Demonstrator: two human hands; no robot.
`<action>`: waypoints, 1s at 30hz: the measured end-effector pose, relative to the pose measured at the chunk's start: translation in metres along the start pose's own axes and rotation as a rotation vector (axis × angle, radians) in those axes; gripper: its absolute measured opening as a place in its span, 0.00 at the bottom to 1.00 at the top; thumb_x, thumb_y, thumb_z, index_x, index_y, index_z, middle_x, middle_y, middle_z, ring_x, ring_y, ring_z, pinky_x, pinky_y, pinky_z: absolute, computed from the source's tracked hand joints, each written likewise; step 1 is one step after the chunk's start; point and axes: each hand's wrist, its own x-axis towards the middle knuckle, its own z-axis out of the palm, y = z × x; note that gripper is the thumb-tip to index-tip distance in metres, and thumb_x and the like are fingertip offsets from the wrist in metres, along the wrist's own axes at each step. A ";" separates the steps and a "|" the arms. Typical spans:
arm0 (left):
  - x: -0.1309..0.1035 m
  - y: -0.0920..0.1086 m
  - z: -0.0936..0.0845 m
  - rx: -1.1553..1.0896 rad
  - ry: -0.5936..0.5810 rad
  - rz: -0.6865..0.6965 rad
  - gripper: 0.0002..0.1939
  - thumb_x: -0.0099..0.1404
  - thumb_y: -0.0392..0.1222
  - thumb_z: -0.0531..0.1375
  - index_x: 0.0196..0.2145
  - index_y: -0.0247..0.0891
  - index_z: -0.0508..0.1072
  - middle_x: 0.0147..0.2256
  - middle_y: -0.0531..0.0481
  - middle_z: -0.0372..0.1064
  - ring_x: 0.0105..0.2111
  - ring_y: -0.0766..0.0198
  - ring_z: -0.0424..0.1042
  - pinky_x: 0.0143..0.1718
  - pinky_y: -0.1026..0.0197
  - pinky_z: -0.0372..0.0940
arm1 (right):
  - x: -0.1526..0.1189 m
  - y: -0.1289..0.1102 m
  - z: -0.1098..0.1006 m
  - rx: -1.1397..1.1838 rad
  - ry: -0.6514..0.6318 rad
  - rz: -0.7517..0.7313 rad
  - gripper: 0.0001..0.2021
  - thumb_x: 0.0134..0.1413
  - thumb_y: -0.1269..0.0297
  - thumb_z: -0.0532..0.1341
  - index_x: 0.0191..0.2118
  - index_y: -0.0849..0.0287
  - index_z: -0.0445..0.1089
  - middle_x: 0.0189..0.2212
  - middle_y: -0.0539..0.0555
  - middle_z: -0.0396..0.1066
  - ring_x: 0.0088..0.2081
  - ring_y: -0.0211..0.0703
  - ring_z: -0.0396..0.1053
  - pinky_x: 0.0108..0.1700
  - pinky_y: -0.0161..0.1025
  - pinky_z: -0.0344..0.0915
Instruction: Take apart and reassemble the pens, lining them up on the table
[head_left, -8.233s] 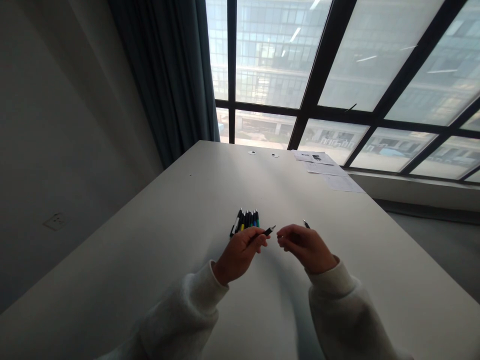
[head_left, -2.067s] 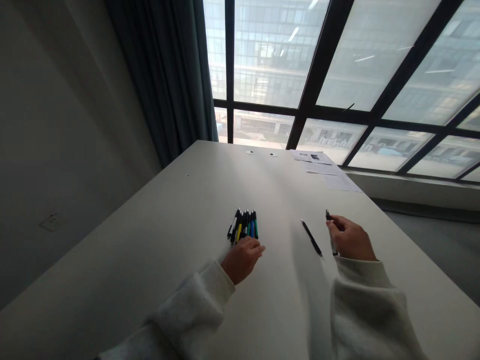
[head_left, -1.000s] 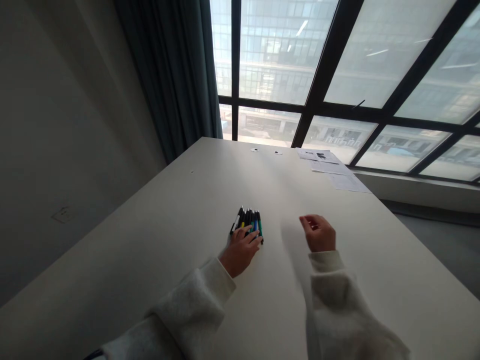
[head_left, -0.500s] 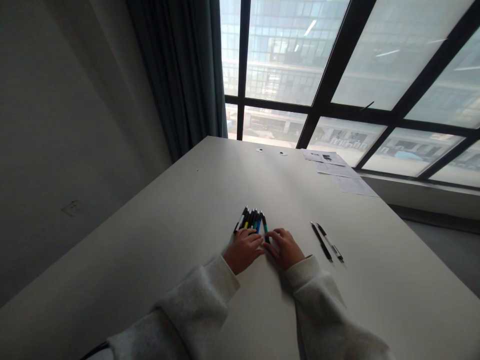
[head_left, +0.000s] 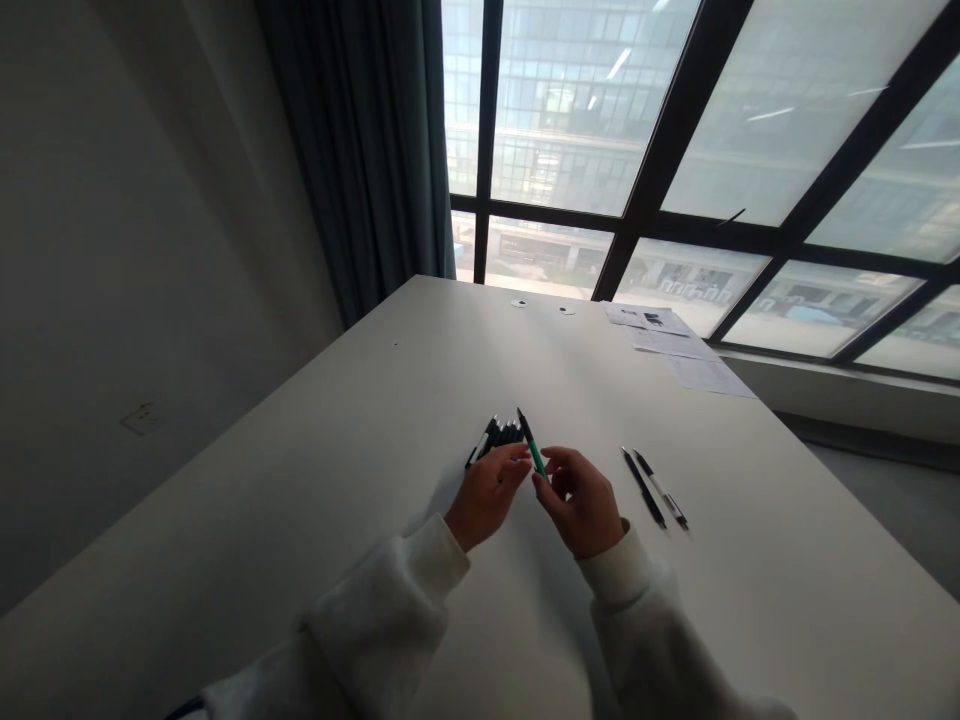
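My right hand (head_left: 579,500) pinches a green-and-black pen (head_left: 532,445) between thumb and fingers, its dark tip tilted up and away from me. Just left of it, my left hand (head_left: 491,495) hovers with fingers partly curled and apart, near the pen and in front of a row of pens (head_left: 502,433) on the table. That row holds several mostly black pens, one with a white barrel at its left end; my left hand hides their near ends.
Two more pens lie side by side on the right, a black pen (head_left: 643,488) and a white-and-black pen (head_left: 661,490). Printed sheets (head_left: 675,345) lie at the far right edge of the white table (head_left: 337,500). Two small white discs (head_left: 566,311) sit at the back edge.
My right hand has lifted the green pen off the table from the row's right end. My left hand has come off the tops of the other pens slightly.
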 end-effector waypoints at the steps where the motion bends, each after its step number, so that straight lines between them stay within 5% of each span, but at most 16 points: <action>1: 0.000 0.010 -0.001 -0.138 -0.042 -0.055 0.21 0.69 0.53 0.52 0.51 0.35 0.68 0.41 0.44 0.73 0.37 0.61 0.72 0.38 0.58 0.68 | -0.003 -0.013 0.000 0.034 -0.012 -0.033 0.12 0.52 0.66 0.61 0.44 0.58 0.68 0.29 0.49 0.68 0.22 0.34 0.64 0.27 0.34 0.65; 5: -0.003 0.052 -0.009 -0.264 -0.057 -0.029 0.16 0.70 0.50 0.52 0.43 0.35 0.70 0.33 0.49 0.71 0.33 0.64 0.71 0.35 0.62 0.67 | -0.009 -0.047 -0.010 0.198 -0.044 -0.091 0.12 0.54 0.66 0.63 0.44 0.57 0.67 0.32 0.52 0.71 0.28 0.38 0.68 0.31 0.37 0.69; 10: -0.009 0.081 -0.028 0.363 -0.002 0.356 0.11 0.71 0.42 0.51 0.44 0.37 0.71 0.33 0.48 0.70 0.34 0.62 0.68 0.37 0.59 0.64 | -0.008 -0.061 -0.037 0.350 0.033 -0.042 0.09 0.56 0.63 0.63 0.42 0.56 0.68 0.28 0.51 0.72 0.29 0.42 0.69 0.32 0.40 0.69; 13: -0.011 0.084 -0.035 0.705 0.092 0.545 0.11 0.70 0.39 0.53 0.45 0.39 0.73 0.30 0.49 0.69 0.31 0.63 0.65 0.34 0.60 0.62 | -0.005 -0.066 -0.048 0.362 0.059 0.020 0.05 0.58 0.62 0.62 0.38 0.57 0.69 0.26 0.52 0.71 0.26 0.41 0.68 0.28 0.39 0.67; 17: -0.012 0.084 -0.041 0.814 0.177 0.661 0.10 0.68 0.37 0.56 0.46 0.40 0.73 0.30 0.50 0.71 0.30 0.64 0.65 0.33 0.60 0.61 | -0.002 -0.062 -0.050 0.368 0.012 0.085 0.06 0.57 0.61 0.63 0.33 0.58 0.70 0.24 0.51 0.71 0.24 0.39 0.67 0.26 0.37 0.66; 23: -0.010 0.085 -0.046 0.800 0.164 0.700 0.07 0.67 0.39 0.58 0.42 0.36 0.73 0.33 0.49 0.73 0.32 0.64 0.68 0.34 0.60 0.62 | -0.001 -0.048 -0.048 0.392 -0.101 0.128 0.13 0.60 0.57 0.60 0.28 0.60 0.71 0.20 0.51 0.69 0.21 0.37 0.64 0.21 0.35 0.60; 30: -0.007 0.084 -0.046 0.865 0.065 0.655 0.10 0.70 0.42 0.54 0.39 0.36 0.72 0.28 0.50 0.70 0.27 0.65 0.65 0.29 0.61 0.58 | -0.001 -0.049 -0.050 0.435 -0.043 0.108 0.07 0.54 0.61 0.65 0.35 0.58 0.75 0.21 0.50 0.72 0.22 0.38 0.67 0.22 0.36 0.65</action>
